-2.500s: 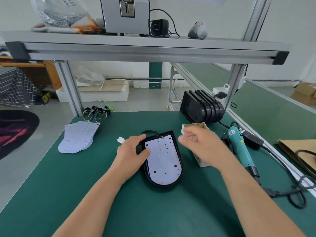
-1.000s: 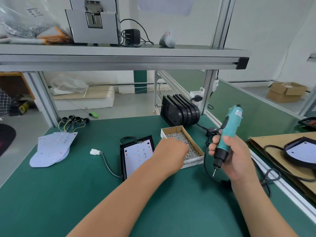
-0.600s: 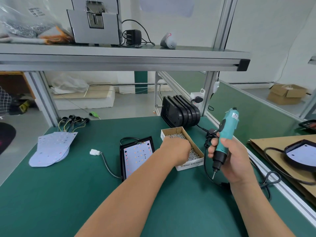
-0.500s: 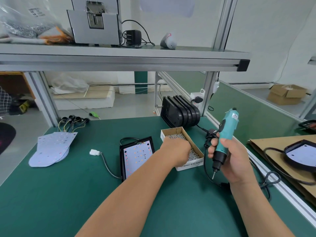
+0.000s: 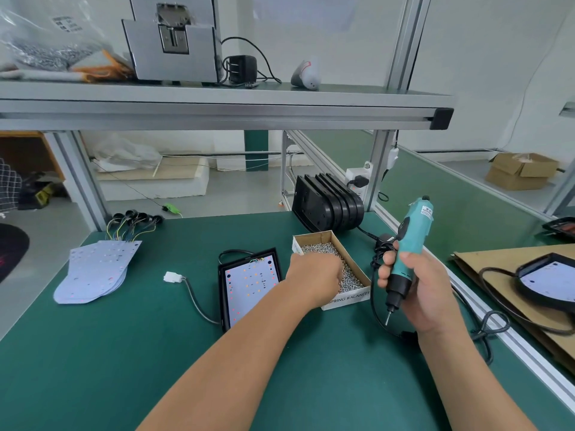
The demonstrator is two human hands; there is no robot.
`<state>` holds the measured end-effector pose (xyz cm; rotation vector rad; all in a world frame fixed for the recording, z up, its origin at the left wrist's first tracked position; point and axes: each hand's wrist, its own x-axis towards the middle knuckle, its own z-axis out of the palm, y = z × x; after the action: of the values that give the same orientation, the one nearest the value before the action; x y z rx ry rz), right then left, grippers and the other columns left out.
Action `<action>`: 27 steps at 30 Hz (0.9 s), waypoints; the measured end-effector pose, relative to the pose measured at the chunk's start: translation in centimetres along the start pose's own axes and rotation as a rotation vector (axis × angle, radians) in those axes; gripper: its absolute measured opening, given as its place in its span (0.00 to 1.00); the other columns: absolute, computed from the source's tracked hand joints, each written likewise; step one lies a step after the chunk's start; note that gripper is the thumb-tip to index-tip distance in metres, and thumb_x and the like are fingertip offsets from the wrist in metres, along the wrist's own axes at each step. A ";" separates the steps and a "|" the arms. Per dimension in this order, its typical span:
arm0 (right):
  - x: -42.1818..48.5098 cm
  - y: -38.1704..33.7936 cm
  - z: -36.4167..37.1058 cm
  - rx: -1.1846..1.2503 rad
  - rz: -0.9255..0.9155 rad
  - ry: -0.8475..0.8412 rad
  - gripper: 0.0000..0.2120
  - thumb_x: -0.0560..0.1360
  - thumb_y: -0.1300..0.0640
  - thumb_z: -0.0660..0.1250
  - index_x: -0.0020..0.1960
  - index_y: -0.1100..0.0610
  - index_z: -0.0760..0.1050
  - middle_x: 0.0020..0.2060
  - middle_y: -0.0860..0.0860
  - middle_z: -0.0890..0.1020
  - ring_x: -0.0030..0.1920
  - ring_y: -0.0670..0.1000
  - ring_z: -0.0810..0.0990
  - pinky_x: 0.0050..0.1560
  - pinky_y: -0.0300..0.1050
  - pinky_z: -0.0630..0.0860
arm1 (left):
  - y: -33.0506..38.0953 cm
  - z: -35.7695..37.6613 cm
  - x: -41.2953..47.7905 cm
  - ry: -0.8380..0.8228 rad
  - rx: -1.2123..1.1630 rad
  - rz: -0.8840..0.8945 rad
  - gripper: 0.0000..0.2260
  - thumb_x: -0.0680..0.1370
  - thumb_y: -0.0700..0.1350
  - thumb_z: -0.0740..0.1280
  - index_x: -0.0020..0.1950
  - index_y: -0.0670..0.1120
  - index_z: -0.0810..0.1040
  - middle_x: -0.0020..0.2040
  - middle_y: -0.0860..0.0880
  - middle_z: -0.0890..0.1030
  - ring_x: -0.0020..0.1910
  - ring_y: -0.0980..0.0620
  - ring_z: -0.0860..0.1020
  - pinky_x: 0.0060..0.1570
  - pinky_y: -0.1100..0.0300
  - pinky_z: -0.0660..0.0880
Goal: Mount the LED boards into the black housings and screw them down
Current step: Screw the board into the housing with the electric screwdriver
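A black housing (image 5: 221, 293) lies on the green mat with a white LED board (image 5: 249, 287) seated in it. Its lower end is hidden by my left forearm. My left hand (image 5: 312, 279) is down in the cardboard screw box (image 5: 314, 239), its fingers curled into the small silver screws (image 5: 351, 279); the fingertips are hidden. My right hand (image 5: 426, 293) grips a teal electric screwdriver (image 5: 412, 234) upright, bit pointing down, just right of the box and above the mat.
Spare LED boards (image 5: 96, 272) with wires are stacked at far left. Empty black housings (image 5: 329, 206) stand on edge behind the box. A white connector (image 5: 171, 277) lies left of the housing. Another fitted housing (image 5: 547, 281) rests on cardboard (image 5: 485, 262) at right. The screwdriver cable loops near the right rail.
My right hand picked up the screwdriver and now holds it steady. My left hand left the housing and went into the screw box, where it stays.
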<state>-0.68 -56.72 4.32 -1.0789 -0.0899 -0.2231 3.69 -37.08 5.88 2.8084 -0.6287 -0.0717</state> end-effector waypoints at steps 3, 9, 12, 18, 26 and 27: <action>0.0 0.0 0.1 -0.006 -0.001 -0.003 0.13 0.76 0.59 0.64 0.60 0.60 0.72 0.41 0.57 0.79 0.35 0.56 0.78 0.34 0.49 0.79 | 0.1 -0.1 -0.1 0.044 -0.080 -0.041 0.10 0.81 0.38 0.62 0.50 0.50 0.82 0.53 0.50 0.85 0.57 0.44 0.79 0.55 0.49 0.66; -0.1 0.0 0.2 -0.024 -0.002 -0.001 0.14 0.75 0.59 0.64 0.60 0.59 0.72 0.41 0.57 0.79 0.35 0.56 0.77 0.33 0.49 0.78 | -0.4 -1.1 -1.1 0.191 -0.517 -0.108 0.06 0.84 0.44 0.64 0.50 0.50 0.80 0.43 0.54 0.81 0.44 0.51 0.79 0.49 0.53 0.76; -0.2 0.1 0.4 -0.035 -0.005 -0.013 0.14 0.74 0.59 0.64 0.59 0.59 0.72 0.40 0.57 0.79 0.34 0.56 0.77 0.32 0.48 0.77 | -0.5 -1.6 -3.1 0.197 -0.914 -0.154 0.07 0.83 0.43 0.66 0.47 0.49 0.81 0.47 0.47 0.84 0.40 0.52 0.78 0.45 0.49 0.82; -0.4 0.5 0.4 -0.047 0.000 -0.030 0.22 0.74 0.60 0.65 0.68 0.62 0.74 0.40 0.56 0.79 0.35 0.54 0.79 0.34 0.48 0.79 | -1.0 -2.7 -8.5 -0.026 -1.761 -0.280 0.06 0.85 0.41 0.68 0.49 0.43 0.82 0.41 0.48 0.81 0.36 0.53 0.75 0.34 0.61 0.79; -1.2 0.9 3.7 0.001 0.000 -0.046 0.17 0.74 0.52 0.70 0.60 0.56 0.73 0.38 0.55 0.77 0.31 0.54 0.75 0.30 0.48 0.77 | -5.2 -3.9 -14.1 -0.153 -2.230 -0.337 0.02 0.79 0.39 0.70 0.51 0.43 0.81 0.45 0.45 0.80 0.42 0.47 0.78 0.32 0.61 0.79; -1.3 1.0 4.5 0.012 -0.002 -0.052 0.16 0.74 0.51 0.71 0.58 0.56 0.73 0.37 0.54 0.76 0.30 0.53 0.75 0.29 0.47 0.76 | -5.8 -3.9 -14.5 -0.152 -2.241 -0.340 0.02 0.78 0.39 0.71 0.50 0.43 0.81 0.46 0.45 0.80 0.42 0.47 0.78 0.32 0.61 0.78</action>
<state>-1.59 -52.13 5.37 -1.0725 -0.1387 -0.1957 -6.63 -24.94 8.02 0.6576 0.1116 -0.5795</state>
